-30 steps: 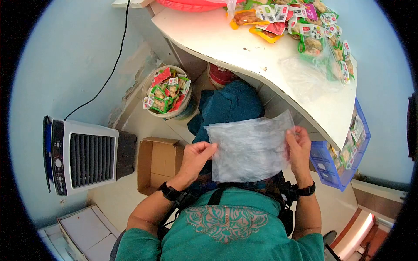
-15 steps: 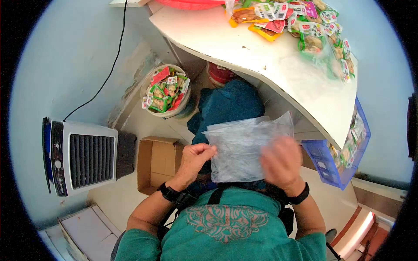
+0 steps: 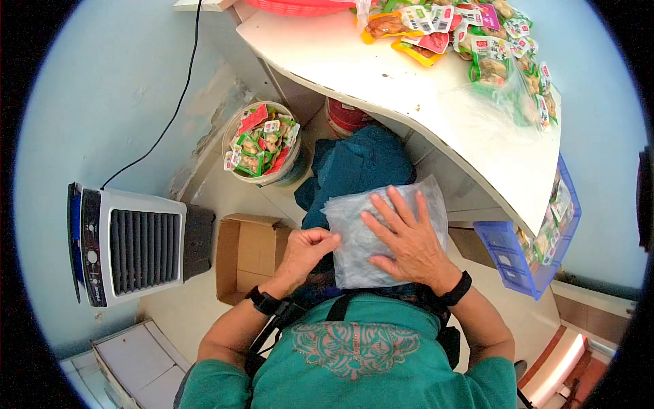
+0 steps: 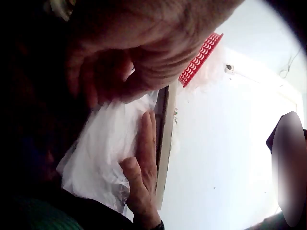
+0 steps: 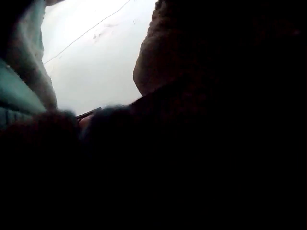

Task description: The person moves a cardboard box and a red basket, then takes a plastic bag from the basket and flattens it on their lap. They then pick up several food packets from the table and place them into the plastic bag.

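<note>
Pinching clear plastic [image 3: 353, 264] at nine o'clock with left hand [image 3: 301, 253]; resting spread right hand [image 3: 410, 242] toward three, hiding much beneath.

Pinching with thumb [image 3: 328, 243] and fingers [image 3: 313, 234] of left hand [image 3: 300, 256]. Resting right hand [image 3: 411, 244] palm-down with fingers spread. Holding both arms [image 3: 235, 328] forward.

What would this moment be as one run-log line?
left hand: pinches left edge of clear plastic | right hand: spread on the plastic | bucket: holds snack packets
</note>
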